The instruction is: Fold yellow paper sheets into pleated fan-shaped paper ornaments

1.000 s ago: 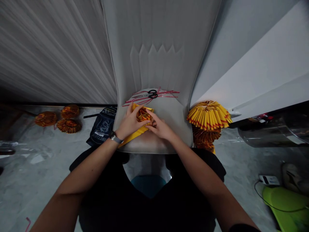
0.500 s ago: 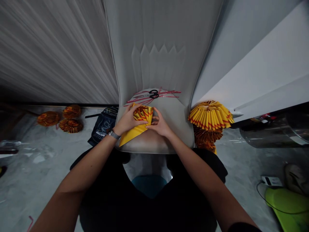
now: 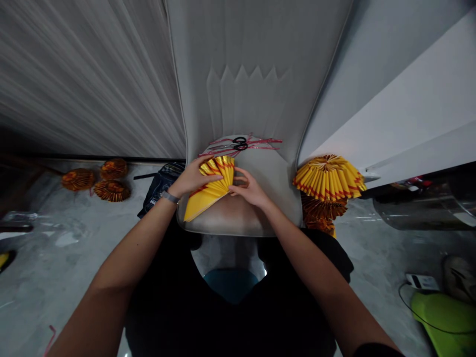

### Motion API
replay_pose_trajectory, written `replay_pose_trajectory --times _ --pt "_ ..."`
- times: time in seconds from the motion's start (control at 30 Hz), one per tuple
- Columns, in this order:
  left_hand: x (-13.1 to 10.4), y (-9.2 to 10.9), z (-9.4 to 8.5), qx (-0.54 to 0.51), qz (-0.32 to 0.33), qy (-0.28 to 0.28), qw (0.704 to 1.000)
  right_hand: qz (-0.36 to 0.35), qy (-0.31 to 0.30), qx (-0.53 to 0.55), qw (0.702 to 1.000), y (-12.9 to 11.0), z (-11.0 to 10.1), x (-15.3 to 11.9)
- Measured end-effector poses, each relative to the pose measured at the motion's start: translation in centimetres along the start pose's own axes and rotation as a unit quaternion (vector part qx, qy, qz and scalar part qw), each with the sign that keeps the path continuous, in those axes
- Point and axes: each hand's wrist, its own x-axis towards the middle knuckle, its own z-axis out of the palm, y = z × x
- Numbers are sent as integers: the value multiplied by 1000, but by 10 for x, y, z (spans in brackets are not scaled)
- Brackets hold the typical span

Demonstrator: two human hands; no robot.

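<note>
A yellow pleated paper (image 3: 210,196) with red stripes lies on the front left of the grey chair seat (image 3: 267,198), its folds fanned at the top and a flat part pointing down left. My left hand (image 3: 192,178), with a watch on the wrist, holds it from the left, thumb across the pleats. At its right edge, my right hand (image 3: 248,188) pinches the point where the folds meet. Behind the paper, black-handled scissors (image 3: 240,144) rest on pink strips (image 3: 266,144).
Yellow and orange pleated rosettes (image 3: 329,178) are stacked right of the chair. Several orange rosettes (image 3: 112,191) sit on the floor at left, near a dark bag (image 3: 158,186). A green object (image 3: 446,317) and a white device (image 3: 423,281) are at lower right.
The pleats have spread into a wider, flatter fan facing up. My left hand has shifted slightly left along the paper, and my right hand's fingers have changed their pinch at its edge.
</note>
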Motion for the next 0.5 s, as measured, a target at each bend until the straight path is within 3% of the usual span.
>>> replay_pose_trajectory --times 0.1,0.2,0.37,0.5 --pt "4 -5 -10 -131 -77 -17 988 -31 -15 -11 999 -8 7 1" --pt "4 -10 -11 -239 -113 -34 964 -102 26 -87 991 -26 20 -4" --pt "-7 -14 11 -314 -168 -56 933 -225 154 -266 925 -64 29 -24" --pt "-15 -17 27 -307 -198 -118 923 -241 114 -370 890 -74 10 -34"
